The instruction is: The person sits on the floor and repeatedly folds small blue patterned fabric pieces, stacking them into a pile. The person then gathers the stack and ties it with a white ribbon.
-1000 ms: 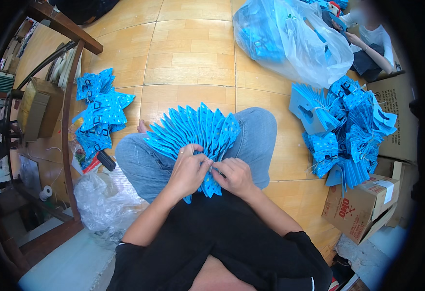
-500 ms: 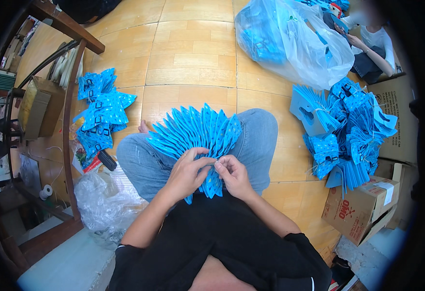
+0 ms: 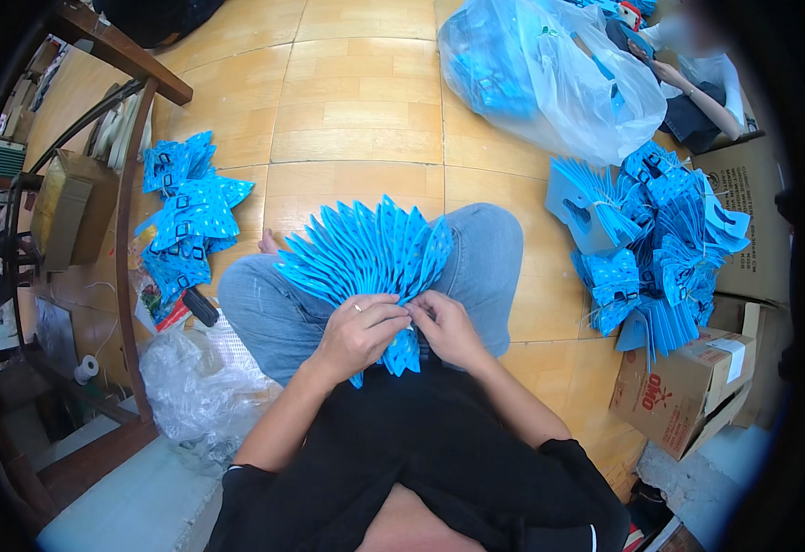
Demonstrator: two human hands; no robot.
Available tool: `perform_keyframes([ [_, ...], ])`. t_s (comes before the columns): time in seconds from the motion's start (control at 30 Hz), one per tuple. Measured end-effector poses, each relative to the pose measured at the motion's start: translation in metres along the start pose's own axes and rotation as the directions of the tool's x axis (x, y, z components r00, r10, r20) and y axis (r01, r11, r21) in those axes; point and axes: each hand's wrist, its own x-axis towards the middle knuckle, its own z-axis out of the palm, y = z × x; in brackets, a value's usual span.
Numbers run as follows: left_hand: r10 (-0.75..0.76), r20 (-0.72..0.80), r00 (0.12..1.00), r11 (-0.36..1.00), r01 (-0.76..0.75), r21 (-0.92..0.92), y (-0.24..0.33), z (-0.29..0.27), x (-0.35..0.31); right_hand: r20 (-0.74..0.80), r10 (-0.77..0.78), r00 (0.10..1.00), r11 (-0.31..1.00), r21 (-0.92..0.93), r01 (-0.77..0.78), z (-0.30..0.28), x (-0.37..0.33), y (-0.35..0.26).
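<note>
A bundle of blue patterned folded pieces [image 3: 365, 253] rests across my lap, drawn in at its waist and fanned wide on the far side. Its shorter end pokes out below my hands, toward my body. My left hand [image 3: 359, 339] is closed at the waist of the bundle, thumb and fingers pressed together; a ring shows on one finger. From the right, my right hand [image 3: 448, 329] pinches at the same spot, its fingertips nearly meeting the left ones. Something small and pale shows between the fingertips, too small to name.
Similar blue bundles lie on the floor at left [image 3: 195, 212] and in a pile at right [image 3: 669, 244]. Beyond are a clear plastic bag [image 3: 595, 87] of blue pieces and another person [image 3: 710, 101]. A cardboard box [image 3: 683, 391], crumpled plastic [image 3: 191, 382] and a wooden frame [image 3: 126, 258] flank me.
Both hands have drawn closer together at the bundle's waist. The left fingers have curled over more, and the right hand has turned inward. The bundle stays on my lap.
</note>
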Motion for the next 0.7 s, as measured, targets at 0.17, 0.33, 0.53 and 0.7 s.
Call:
perform_keyframes([
  [0.17, -0.051, -0.024, 0.998, 0.998, 0.051, -0.028, 0.0, 0.0, 0.001, -0.027, 0.152, 0.988, 0.986, 0.073, -0.15, 0.016, 0.009, 0.005],
  [0.33, -0.231, -0.079, 0.97, 0.95, 0.207, -0.232, 0.004, 0.007, 0.001, -0.227, 0.25, 0.941, 0.955, -0.105, -0.279, 0.022, 0.015, 0.002],
  [0.53, -0.552, -0.115, 0.826, 0.757, 0.439, -0.484, 0.005, 0.01, -0.011, -0.429, -0.294, 0.854, 0.886, -0.458, 0.074, 0.029, 0.026, 0.003],
  [0.7, -0.67, -0.064, 0.74, 0.545, 0.431, -0.719, 0.012, 0.014, -0.021, -0.373, -0.379, 0.847, 0.79, -0.607, 0.087, 0.032, 0.029, 0.015],
])
